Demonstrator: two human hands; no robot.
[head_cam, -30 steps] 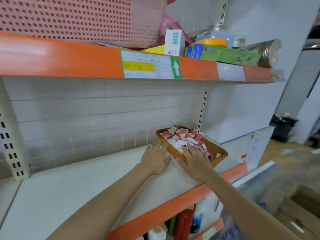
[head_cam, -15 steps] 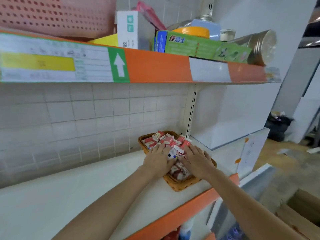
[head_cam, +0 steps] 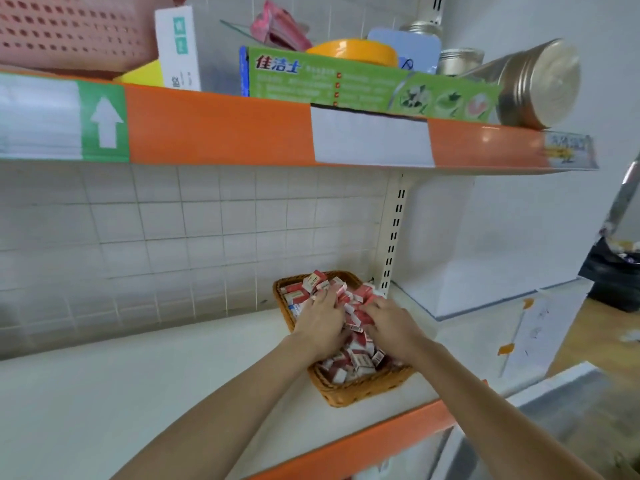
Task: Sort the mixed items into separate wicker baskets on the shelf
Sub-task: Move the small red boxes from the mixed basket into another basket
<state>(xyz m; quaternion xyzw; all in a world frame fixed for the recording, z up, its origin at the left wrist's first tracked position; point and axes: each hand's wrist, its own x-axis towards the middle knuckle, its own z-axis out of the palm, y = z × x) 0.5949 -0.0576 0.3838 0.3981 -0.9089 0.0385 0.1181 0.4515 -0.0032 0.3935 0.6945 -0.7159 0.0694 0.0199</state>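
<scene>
Shelf [head_cam: 173,393]: fingers [head_cam: 323,299] atop basketed boxes [head_cam: 356,358].

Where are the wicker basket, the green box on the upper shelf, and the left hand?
wicker basket [head_cam: 349,393], head view, near front rim.
green box [head_cam: 363,88], head view, middle of its front face.
left hand [head_cam: 320,323], head view, back of the hand.

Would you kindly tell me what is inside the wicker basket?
The basket holds a heap of small red-and-white boxes. Both hands cover its middle, so anything beneath stays hidden.
</scene>
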